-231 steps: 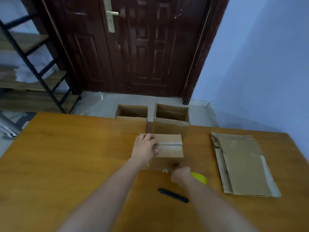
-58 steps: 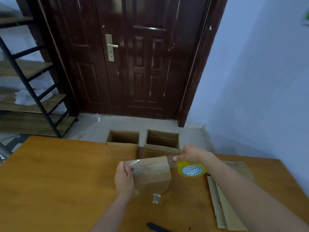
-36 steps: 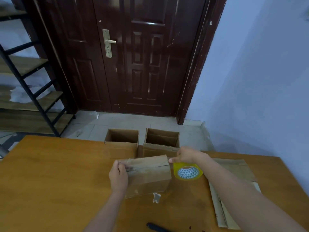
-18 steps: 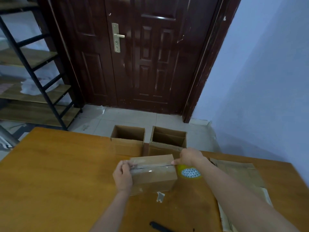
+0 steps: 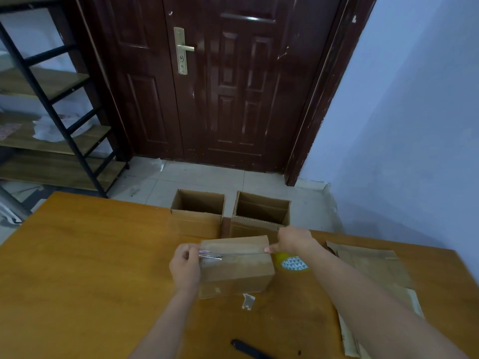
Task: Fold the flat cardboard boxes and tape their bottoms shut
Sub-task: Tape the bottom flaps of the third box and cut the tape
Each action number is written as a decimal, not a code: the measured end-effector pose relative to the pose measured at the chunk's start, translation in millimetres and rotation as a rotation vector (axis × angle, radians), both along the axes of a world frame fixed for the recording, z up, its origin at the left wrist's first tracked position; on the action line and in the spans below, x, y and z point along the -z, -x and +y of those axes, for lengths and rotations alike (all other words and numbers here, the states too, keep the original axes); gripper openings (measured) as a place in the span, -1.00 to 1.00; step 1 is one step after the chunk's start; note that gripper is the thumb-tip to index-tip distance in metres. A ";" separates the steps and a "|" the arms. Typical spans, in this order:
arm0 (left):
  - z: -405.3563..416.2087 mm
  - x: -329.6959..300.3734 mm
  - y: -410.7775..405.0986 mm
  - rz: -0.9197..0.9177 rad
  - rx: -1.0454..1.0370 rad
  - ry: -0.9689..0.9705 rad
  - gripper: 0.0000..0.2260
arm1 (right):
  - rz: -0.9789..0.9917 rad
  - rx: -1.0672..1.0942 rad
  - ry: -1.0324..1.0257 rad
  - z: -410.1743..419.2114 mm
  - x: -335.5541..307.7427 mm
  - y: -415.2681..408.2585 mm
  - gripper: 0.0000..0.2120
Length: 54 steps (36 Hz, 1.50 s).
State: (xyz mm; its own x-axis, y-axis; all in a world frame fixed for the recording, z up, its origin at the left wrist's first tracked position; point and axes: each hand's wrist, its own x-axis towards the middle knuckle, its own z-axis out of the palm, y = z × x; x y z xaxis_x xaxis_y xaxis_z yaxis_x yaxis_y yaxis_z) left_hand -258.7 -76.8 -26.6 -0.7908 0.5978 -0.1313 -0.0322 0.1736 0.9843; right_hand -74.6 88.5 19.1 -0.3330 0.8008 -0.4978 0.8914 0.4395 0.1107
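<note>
Since half a second ago: clear tape strip (image 5: 228, 255) drawn flatter along the seam of the small brown cardboard box (image 5: 237, 266), no longer lifted off it; right hand (image 5: 294, 240) lowered to the box's right end.

Box sits bottom-up at frame centre on the orange wooden bench (image 5: 77, 268), directly in front of both hands. Seam and tape run left to right across the frame, long axis spanning from one hand to the other.

Left hand (image 5: 185, 265) closed on the box's left end, fingers pinching the crinkled tape end against the edge. Right hand pinched at the seam's right end, apparently on the tape; yellow tape roll (image 5: 293, 263) just below it, right of the box; whether held, cannot tell.

Two open-topped brown boxes (image 5: 198, 216) stand behind, at the bench's far edge. Flat cardboard sheets (image 5: 373, 265) lie at right. Black cutter (image 5: 248, 349) at lower centre, nearer the right arm.

Judged next: press tape down, then sever at the right end.
</note>
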 end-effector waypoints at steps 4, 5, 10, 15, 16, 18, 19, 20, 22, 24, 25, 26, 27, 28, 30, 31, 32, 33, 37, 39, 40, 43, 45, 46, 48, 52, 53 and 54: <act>-5.6 0.1 3.2 0.071 0.026 0.044 -0.71 | -0.014 0.004 0.001 0.7 1.0 1.6 -0.38; -6.6 1.6 4.3 0.081 0.037 0.056 -0.70 | -0.014 0.007 0.005 0.8 1.5 1.5 -0.38; -7.9 4.5 11.5 0.084 0.104 0.130 -0.67 | -0.009 0.019 0.031 0.5 1.7 -0.2 -0.35; -10.5 8.2 18.9 0.200 0.229 0.248 -0.67 | -0.007 0.028 0.046 -0.4 -0.7 -0.4 -0.34; -11.2 10.5 20.3 0.206 0.256 0.272 -0.68 | -0.006 0.030 0.047 -0.5 -0.6 -0.4 -0.34; -11.2 14.5 21.5 0.195 0.283 0.303 -0.70 | 0.000 0.034 0.048 -0.9 0.2 -0.7 -0.35; -10.7 16.2 21.4 0.184 0.285 0.309 -0.71 | 0.001 0.034 0.047 -1.2 0.6 -0.9 -0.34; -10.2 16.5 20.0 0.168 0.284 0.312 -0.70 | 0.004 0.036 0.044 -1.4 1.1 -1.0 -0.34; -9.4 17.6 15.7 0.128 0.278 0.314 -0.69 | 0.012 0.043 0.042 -2.0 1.4 -1.6 -0.34; -9.0 18.6 10.9 0.077 0.267 0.321 -0.70 | 0.017 0.049 0.044 -2.7 1.3 -2.1 -0.34; -8.9 19.7 9.2 0.060 0.263 0.328 -0.71 | 0.018 0.052 0.049 -2.9 1.4 -2.1 -0.35; -8.6 21.2 8.0 0.044 0.254 0.337 -0.72 | 0.021 0.054 0.055 -2.8 1.8 -2.4 -0.36; -7.7 21.6 6.7 0.022 0.241 0.338 -0.73 | 0.025 0.056 0.060 -2.8 2.1 -2.7 -0.37; -6.6 21.6 5.0 -0.009 0.223 0.338 -0.74 | 0.029 0.059 0.065 -2.7 2.7 -2.7 -0.37; -3.7 19.0 0.2 -0.056 0.177 0.346 -0.73 | 0.036 0.064 0.069 -2.9 3.6 -2.8 -0.38; -1.8 18.4 -1.7 -0.079 0.148 0.348 -0.72 | 0.039 0.067 0.070 -3.1 3.9 -2.8 -0.38; -0.4 16.6 -3.8 -0.114 0.115 0.353 -0.71 | 0.043 0.070 0.071 -3.6 4.0 -3.0 -0.39; 0.9 15.6 -5.6 -0.150 0.086 0.357 -0.71 | 0.049 0.074 0.071 -4.1 4.1 -3.2 -0.39; 5.3 15.1 -6.2 -0.265 0.051 0.378 -0.79 | 0.061 0.084 0.073 -5.9 3.6 -4.3 -0.39; 6.1 14.4 -6.1 -0.344 0.026 0.404 -0.83 | 0.070 0.090 0.078 -6.4 3.2 -4.8 -0.39; 6.1 11.0 -8.3 -0.424 0.003 0.412 -0.83 | 0.074 0.093 0.079 -6.8 3.0 -5.0 -0.39; 3.6 15.2 -6.1 -0.577 -0.052 0.402 -0.66 | 0.073 0.103 0.086 -8.1 2.2 -5.5 -0.39; 6.3 25.0 0.1 -0.579 -0.026 0.430 -0.60 | 0.082 0.107 0.085 -8.5 1.7 -5.8 -0.40; 8.6 29.6 2.5 -0.576 -0.009 0.453 -0.59 | 0.087 0.109 0.088 -9.2 2.2 -6.2 -0.40; 10.6 30.7 4.1 -0.580 -0.001 0.462 -0.61 | 0.094 0.118 0.093 -11.1 3.2 -7.0 -0.41; 11.4 15.2 4.9 -0.431 0.008 0.577 -0.72 | 0.103 0.127 0.096 -12.2 2.9 -7.4 -0.41; 11.4 13.9 5.5 -0.322 -0.030 0.613 -0.73 | 0.101 0.127 0.098 -12.5 2.7 -7.6 -0.41; 11.6 11.7 4.8 -0.187 -0.093 0.626 -0.75 | 0.101 0.129 0.098 -12.7 2.4 -8.0 -0.41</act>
State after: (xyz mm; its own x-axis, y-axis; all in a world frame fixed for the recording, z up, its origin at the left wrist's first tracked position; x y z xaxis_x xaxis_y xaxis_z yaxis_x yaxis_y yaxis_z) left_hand -263.5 -65.2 -38.3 -0.7656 0.2939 -0.5722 -0.2354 0.6998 0.6745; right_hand -66.7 75.8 16.7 -0.2830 0.7893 -0.5449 0.9455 0.3250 -0.0203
